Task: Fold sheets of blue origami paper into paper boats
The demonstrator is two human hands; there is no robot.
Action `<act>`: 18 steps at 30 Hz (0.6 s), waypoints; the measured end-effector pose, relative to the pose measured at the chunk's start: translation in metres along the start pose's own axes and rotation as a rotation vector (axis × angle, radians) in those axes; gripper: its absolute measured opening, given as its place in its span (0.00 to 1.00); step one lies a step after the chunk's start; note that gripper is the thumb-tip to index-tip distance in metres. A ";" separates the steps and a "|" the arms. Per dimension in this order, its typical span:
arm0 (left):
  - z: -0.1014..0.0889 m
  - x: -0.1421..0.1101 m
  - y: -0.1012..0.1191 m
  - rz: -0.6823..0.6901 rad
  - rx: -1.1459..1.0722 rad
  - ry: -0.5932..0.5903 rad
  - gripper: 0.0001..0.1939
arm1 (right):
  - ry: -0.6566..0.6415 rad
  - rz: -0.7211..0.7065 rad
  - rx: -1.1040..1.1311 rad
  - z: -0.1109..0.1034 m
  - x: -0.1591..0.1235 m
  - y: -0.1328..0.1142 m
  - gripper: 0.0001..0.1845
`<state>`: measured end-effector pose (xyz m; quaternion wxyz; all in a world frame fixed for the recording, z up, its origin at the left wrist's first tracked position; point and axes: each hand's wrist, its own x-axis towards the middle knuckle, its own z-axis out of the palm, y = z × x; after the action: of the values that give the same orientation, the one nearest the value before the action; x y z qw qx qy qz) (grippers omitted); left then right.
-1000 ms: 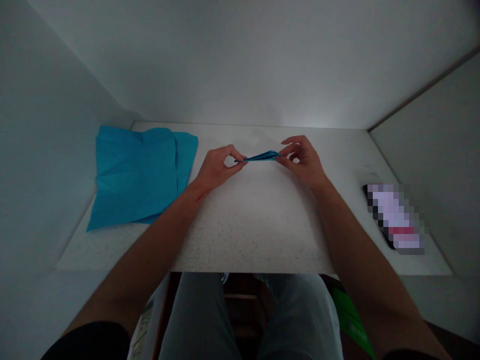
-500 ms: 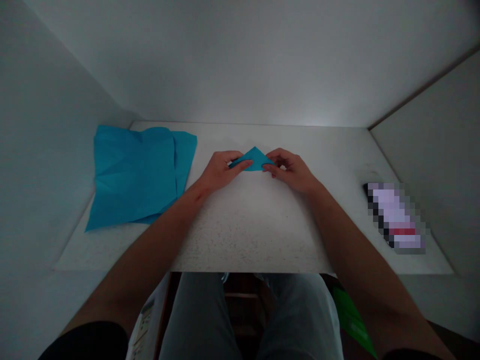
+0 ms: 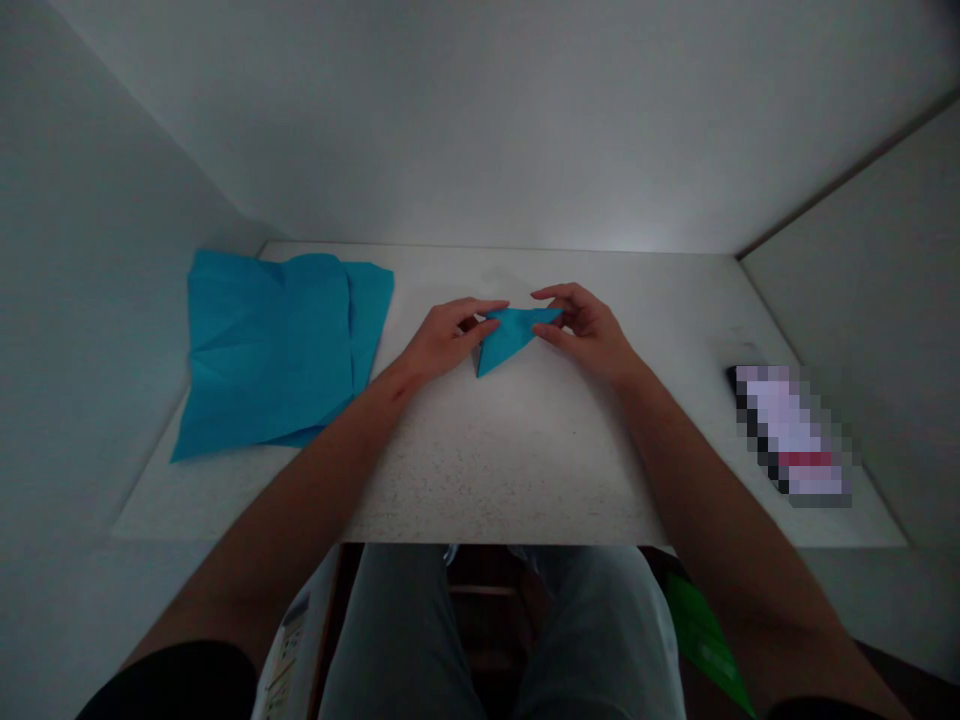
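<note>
A small folded piece of blue paper (image 3: 508, 337), triangular with its point toward me, sits between my hands at the middle of the white table (image 3: 495, 450). My left hand (image 3: 445, 337) pinches its left corner with thumb and fingers. My right hand (image 3: 587, 330) pinches its right corner, the fingers curled round the upper edge. The paper is held just above the table or lightly on it; I cannot tell which.
A stack of large blue paper sheets (image 3: 270, 345) lies at the table's left. A phone (image 3: 791, 435), pixelated, lies near the right edge. Grey walls close in the table at the back and on both sides. My knees show below the front edge.
The paper was held edge-on as a thin strip, then showed as a triangle pointing away; now it is turned over, with the point toward me. Both hands kept their pinch.
</note>
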<state>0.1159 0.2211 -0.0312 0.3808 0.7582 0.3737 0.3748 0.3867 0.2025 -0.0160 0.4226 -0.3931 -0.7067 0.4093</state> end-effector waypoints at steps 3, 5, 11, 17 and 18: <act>0.000 0.004 -0.007 -0.052 -0.129 0.006 0.25 | -0.047 -0.009 0.051 0.004 -0.001 0.001 0.38; 0.000 0.005 -0.010 -0.053 -0.210 0.008 0.28 | -0.066 0.002 0.073 0.005 -0.002 0.002 0.42; 0.001 0.006 -0.010 -0.085 -0.308 -0.005 0.29 | -0.073 0.027 0.125 0.006 -0.004 0.004 0.48; 0.000 0.006 -0.009 -0.098 -0.340 0.021 0.28 | -0.068 -0.021 0.149 0.006 -0.002 0.010 0.52; 0.000 0.006 -0.009 -0.101 -0.348 0.020 0.29 | -0.067 -0.026 0.150 0.006 -0.002 0.012 0.50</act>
<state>0.1158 0.2302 -0.0368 0.5208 0.6574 0.3446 0.4217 0.3845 0.2033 -0.0291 0.4322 -0.3375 -0.6927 0.4685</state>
